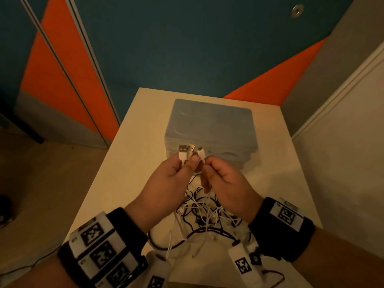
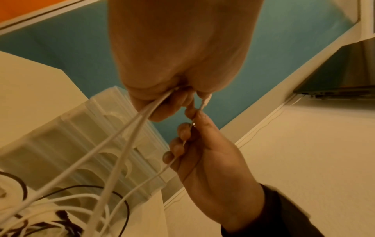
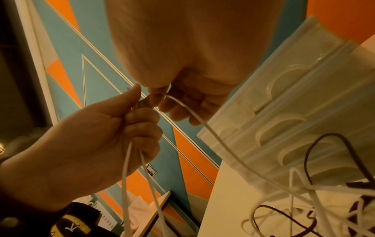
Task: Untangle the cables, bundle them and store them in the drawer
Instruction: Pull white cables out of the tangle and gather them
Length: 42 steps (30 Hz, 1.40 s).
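Note:
A tangle of white and black cables (image 1: 204, 217) lies on the white table (image 1: 133, 154), in front of a translucent plastic drawer unit (image 1: 209, 125). Both hands are raised above the tangle. My left hand (image 1: 185, 163) grips two white cable strands just below their USB plugs (image 1: 184, 151). Beside it, my right hand (image 1: 204, 166) pinches a thin white cable under its small connector (image 1: 200, 152). The left wrist view shows the two strands (image 2: 129, 137) running down to the tangle (image 2: 40, 214). In the right wrist view, the thin cable (image 3: 202, 125) drops past the drawer unit (image 3: 304, 112).
The drawers of the unit (image 2: 77, 137) look closed. A laptop (image 2: 345, 75) sits on a white surface to the right. Blue and orange wall panels (image 1: 62, 80) stand behind and left of the table. A white wall (image 1: 342, 142) borders its right side.

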Available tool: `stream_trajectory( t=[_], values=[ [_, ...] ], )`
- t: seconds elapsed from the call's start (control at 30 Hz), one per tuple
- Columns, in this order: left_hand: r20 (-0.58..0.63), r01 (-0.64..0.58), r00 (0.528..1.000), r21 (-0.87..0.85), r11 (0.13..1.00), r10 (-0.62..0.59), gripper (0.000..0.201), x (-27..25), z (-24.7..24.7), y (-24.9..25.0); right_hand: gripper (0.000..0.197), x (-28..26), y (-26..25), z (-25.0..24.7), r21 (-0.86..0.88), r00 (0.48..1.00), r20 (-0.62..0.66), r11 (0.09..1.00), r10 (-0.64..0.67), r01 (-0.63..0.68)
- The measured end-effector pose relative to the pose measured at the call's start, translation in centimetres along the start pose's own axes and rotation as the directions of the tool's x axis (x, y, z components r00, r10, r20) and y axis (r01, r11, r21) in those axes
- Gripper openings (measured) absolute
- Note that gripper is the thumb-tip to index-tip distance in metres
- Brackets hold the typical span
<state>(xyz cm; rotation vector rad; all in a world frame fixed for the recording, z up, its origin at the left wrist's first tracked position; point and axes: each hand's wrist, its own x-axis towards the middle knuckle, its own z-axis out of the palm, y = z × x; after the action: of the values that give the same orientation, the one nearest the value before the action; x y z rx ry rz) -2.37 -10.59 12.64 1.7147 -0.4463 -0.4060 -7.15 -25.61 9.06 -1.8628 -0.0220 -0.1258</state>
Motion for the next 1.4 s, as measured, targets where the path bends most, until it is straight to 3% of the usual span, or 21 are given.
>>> stream_trajectory(
  t=[0.13,0.3,0.37,0.47,0.53,0.6,0.7,0.83,0.93,1.07,1.17,1.3,1.4],
  values=[
    [0.031,-0.06,0.998,0.033,0.998,0.059,0.029,-0.4,1.0,0.4,0.023,0.0,-0.2,0.0,0.029,1.0,-0.006,0.999,-0.025,0.026],
    [-0.063,-0.113,0.991,0.081,0.99,0.118,0.023,0.2,1.1,-0.6,0.022,-0.2,0.0,0.2,0.059,1.0,0.001,0.998,0.007,-0.007],
    [-0.039,-0.106,0.994,0.019,0.994,0.107,0.031,0.3,1.3,-0.6,0.02,-0.2,-0.3,0.5,0.056,1.0,0.015,0.998,-0.006,0.005],
    [-0.066,-0.065,0.996,-0.098,0.993,0.058,0.048,0.1,1.5,0.2,0.015,0.1,0.0,0.9,0.034,0.995,0.096,0.999,-0.026,0.023],
    [-0.151,-0.098,0.985,-0.053,0.994,0.089,0.045,0.3,1.2,0.8,0.018,0.1,1.2,0.9,-0.133,0.976,0.215,0.991,0.005,0.024],
    [-0.165,-0.146,0.978,-0.09,0.985,0.13,0.039,0.5,0.4,1.7,0.016,-0.2,3.1,0.9,-0.313,0.939,0.33,0.95,0.097,0.012],
    [-0.031,-0.165,0.986,-0.238,0.957,0.162,0.037,0.4,-0.6,3.4,0.014,-1.1,6.2,0.5,-0.514,0.905,0.371,0.858,0.209,0.012],
    [0.042,-0.158,0.984,-0.261,0.952,0.175,0.039,-0.4,-1.3,4.7,0.021,-1.5,8.5,-0.6,-0.559,0.905,0.336,0.829,0.262,-0.032],
    [0.081,-0.11,0.987,-0.299,0.948,0.14,0.038,-1.0,-1.5,4.5,0.032,-1.1,10.4,-1.8,-0.712,0.892,0.337,0.702,0.302,0.032],
    [0.104,-0.087,0.987,-0.311,0.946,0.125,0.038,-1.7,-2.1,4.9,0.044,-1.3,11.3,-2.7,-0.828,0.815,0.376,0.555,0.441,0.082],
    [0.066,-0.1,0.991,-0.219,0.971,0.117,0.024,-1.5,-2.8,4.8,0.042,-1.4,10.4,-3.1,-0.838,0.806,0.405,0.528,0.431,0.138],
    [0.041,0.025,0.999,0.127,0.992,-0.03,0.009,-0.3,-1.9,1.8,0.04,-0.9,9.7,-3.5,-0.868,0.886,0.327,0.475,0.33,0.144],
    [0.139,0.016,0.988,0.3,0.954,-0.06,0.012,0.2,0.0,-1.2,0.052,-1.0,9.3,-3.4,-0.826,0.938,0.284,0.548,0.2,0.133]
  ],
)
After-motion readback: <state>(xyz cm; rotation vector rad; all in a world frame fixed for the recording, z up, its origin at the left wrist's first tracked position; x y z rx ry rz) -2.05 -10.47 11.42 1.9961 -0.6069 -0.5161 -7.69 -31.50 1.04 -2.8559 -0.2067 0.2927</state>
